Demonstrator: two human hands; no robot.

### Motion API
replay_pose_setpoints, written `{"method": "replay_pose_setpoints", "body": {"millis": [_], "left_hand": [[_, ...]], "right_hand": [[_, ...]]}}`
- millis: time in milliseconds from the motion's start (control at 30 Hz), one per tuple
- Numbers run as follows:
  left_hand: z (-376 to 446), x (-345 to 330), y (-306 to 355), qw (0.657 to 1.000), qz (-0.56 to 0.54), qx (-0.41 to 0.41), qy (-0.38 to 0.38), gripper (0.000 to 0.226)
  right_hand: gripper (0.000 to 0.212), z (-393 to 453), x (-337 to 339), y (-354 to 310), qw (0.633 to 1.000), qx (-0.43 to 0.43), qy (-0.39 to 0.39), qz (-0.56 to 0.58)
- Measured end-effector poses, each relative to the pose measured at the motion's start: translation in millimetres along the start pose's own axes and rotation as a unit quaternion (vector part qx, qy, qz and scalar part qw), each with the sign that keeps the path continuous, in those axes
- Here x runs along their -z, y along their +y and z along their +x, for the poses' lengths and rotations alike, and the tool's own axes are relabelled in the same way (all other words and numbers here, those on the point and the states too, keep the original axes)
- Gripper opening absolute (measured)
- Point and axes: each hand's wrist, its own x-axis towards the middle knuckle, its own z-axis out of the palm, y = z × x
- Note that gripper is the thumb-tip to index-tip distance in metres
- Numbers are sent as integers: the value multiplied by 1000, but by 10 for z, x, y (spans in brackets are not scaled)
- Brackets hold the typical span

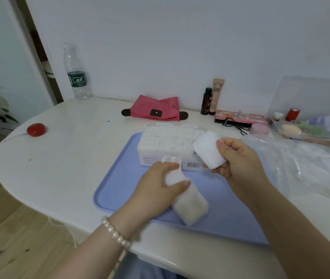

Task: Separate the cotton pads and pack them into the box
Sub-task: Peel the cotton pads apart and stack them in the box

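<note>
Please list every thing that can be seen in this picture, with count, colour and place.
clear plastic box of cotton pads: 1, white, blue tray's far end
stack of cotton pads: 2, white, one in each hand
blue plastic tray: 1, table front
clear water bottle: 1, green label, back left
pink fabric pouch: 1, by wall
red round object: 1, left
beige BB tube: 1, by wall
dark small bottle: 1, beside tube
clear bag: 1, right
white table: 1
left hand: grip on lower stack
right hand: grip on upper stack

A single head-worn camera looks forward and down, close above the left hand [158, 184] and right hand [238, 160], the wall beyond them.
</note>
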Motion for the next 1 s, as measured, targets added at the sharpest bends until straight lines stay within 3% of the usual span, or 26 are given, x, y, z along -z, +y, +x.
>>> {"method": "replay_pose_setpoints", "body": {"millis": [67, 167, 233, 300, 400, 533, 600, 833, 1000], "left_hand": [[-19, 31, 14, 996, 23, -46, 69, 36], [-9, 73, 92, 981, -82, -83, 157, 21], [-7, 78, 193, 971, -183, -66, 141, 17], [5, 42, 255, 956, -279, -44, 82, 27], [2, -59, 312, 937, -344, -50, 32, 30], [30, -98, 337, 909, -411, -59, 37, 12], [50, -92, 349, 883, -467, -41, 18, 21], [55, -153, 322, 902, -424, -66, 47, 45], [13, -137, 389, 891, -447, -68, 30, 54]], "right_hand": [[13, -12, -18, -15, 999, 9, -17, 33], [12, -51, -53, -36, 994, 37, -47, 92], [16, -101, -88, -50, 990, 55, -71, 106], [21, -150, -124, -60, 987, 54, -97, 114], [27, -193, -161, -68, 985, 39, -115, 124], [21, -161, -136, -42, 991, 34, -76, 105], [20, -146, -119, -37, 990, 39, -53, 126], [11, -191, -175, -69, 992, 18, -16, 126], [10, -195, -203, 10, 997, 35, 12, 68]]}}
